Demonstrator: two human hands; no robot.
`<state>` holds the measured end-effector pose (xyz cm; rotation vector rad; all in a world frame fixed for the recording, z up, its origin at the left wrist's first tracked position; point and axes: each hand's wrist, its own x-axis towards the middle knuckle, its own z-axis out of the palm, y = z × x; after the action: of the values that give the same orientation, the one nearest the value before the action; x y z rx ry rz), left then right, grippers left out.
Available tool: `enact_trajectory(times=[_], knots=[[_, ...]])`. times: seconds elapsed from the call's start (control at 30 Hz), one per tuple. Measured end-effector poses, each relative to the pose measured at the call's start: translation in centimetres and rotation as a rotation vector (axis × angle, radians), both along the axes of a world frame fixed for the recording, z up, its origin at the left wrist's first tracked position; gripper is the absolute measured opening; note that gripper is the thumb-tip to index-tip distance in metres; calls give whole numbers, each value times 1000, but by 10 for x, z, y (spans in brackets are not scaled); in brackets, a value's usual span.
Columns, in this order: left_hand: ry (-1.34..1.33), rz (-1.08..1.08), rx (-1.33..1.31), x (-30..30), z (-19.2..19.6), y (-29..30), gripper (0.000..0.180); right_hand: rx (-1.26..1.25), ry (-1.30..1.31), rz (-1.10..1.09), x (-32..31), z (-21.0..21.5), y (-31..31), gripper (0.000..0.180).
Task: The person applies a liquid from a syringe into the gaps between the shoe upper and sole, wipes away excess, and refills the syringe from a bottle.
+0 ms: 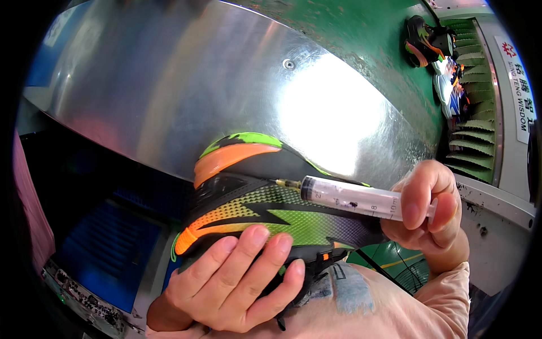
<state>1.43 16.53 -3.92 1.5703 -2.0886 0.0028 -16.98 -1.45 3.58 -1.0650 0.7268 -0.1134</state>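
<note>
A sports shoe [333, 226] with a black, green and orange upper lies on its side in front of me, its sole edge facing the metal table. My left hand [240, 285] grips it from below, fingers laid across the patterned side. In my right hand [432, 206] is a clear plastic syringe [353, 198], the thumb and fingers closed round its plunger end. Its yellowish needle hub [289, 183] points left, with the tip at the seam between upper and sole. Whether the tip touches the shoe, I cannot tell.
A shiny metal table [169, 85] spans the view beyond the shoe. Past its edge runs a green surface [361, 45], where a dark shoe [424, 42] and a white-and-blue shoe [449, 93] stand beside a green strip curtain [477, 101]. Blue panels [107, 254] lie low on the left.
</note>
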Motion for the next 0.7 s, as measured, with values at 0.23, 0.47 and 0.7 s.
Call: enact_trajectory(times=[0.23, 0.47, 0.7], knots=[[-29, 49, 41, 7, -6, 15, 26, 80, 55, -52, -8, 2, 11, 51], [-34, 63, -13, 16, -11, 17, 22, -31, 90, -59, -22, 14, 18, 48], [-49, 99, -12, 26, -2, 14, 13, -145, 118, -94, -34, 34, 26, 46]])
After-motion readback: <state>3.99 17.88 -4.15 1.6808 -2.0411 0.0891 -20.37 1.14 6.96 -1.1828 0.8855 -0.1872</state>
